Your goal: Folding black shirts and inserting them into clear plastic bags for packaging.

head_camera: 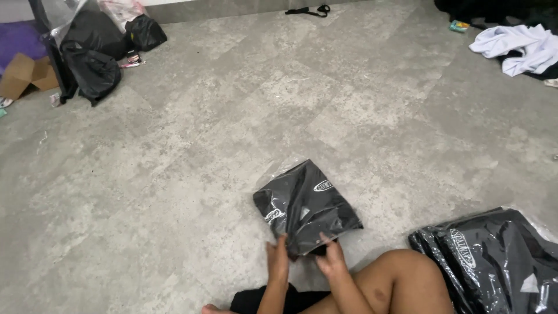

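A black folded garment in a clear plastic bag [305, 204] lies on the grey floor in front of me. My left hand [278, 260] grips the bag's near edge on the left. My right hand [331, 259] pinches the same near edge just to the right. The two hands are close together at the bag's open end. My bare knee [407, 279] rises right of the hands.
A stack of bagged black garments [494, 261] lies at the lower right. White cloth [517, 46] and dark cloth sit at the far right. Black bags [93, 70], a cardboard piece [23, 72] and a purple thing lie far left. A black strap [308, 10] lies at the back.
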